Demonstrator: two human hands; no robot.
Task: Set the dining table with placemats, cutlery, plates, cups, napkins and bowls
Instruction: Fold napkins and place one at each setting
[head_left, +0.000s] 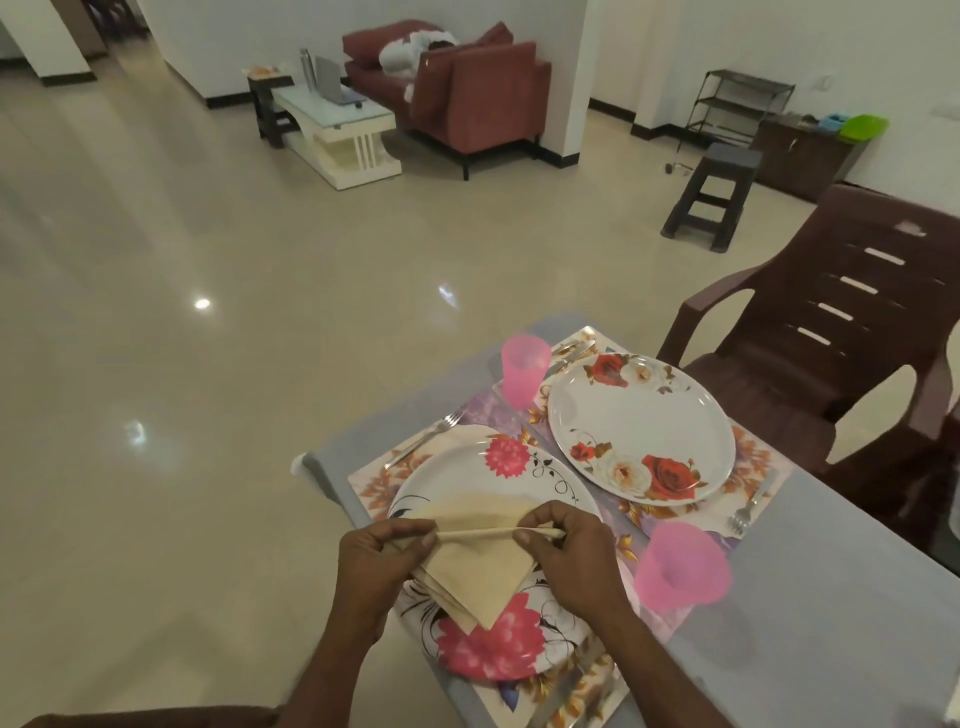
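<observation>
Your left hand (376, 558) pinches one end of the beige napkin (470, 569), which hangs over the near plate (467, 478); your right hand (563, 551) pinches the other end of its upper fold. The cloth looks soft and light, so hold it at the corners. Further right, the far plate (641, 415) carries nothing, and the near pink cup (680, 566) seems empty.

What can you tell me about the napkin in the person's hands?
The napkin is beige, looks like soft paper or cloth, and is folded into a layered triangle pointing down. The left hand and right hand pinch its top fold from either side, pulling it taut, just above the pink-flowered plate.
</observation>
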